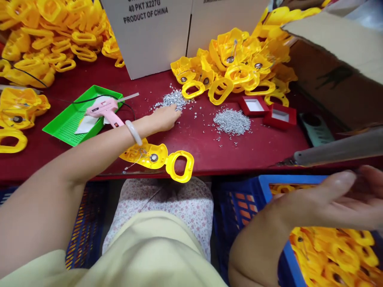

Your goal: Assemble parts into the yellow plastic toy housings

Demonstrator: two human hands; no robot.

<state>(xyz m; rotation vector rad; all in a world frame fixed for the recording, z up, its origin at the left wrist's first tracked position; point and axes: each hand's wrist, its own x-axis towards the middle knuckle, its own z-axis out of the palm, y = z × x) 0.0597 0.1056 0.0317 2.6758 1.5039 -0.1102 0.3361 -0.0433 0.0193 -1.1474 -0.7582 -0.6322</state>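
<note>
The left hand [166, 118] rests bent fingertips on a loose pile of small silver metal pieces [175, 99] at its 1 o'clock; I cannot tell whether it pinches any. The right hand [335, 205] is empty, fingers loosely spread, with a grey cylindrical tool [338, 147] at its 12 o'clock. On the dark red worktop [263, 145], a yellow plastic shell [162, 152] lies at the left hand's 7 o'clock.

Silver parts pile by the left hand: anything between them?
Nothing visible: the left hand is at the near edge of the silver pile. A yellow ring sits at its far-right side, beyond the hand.
</note>
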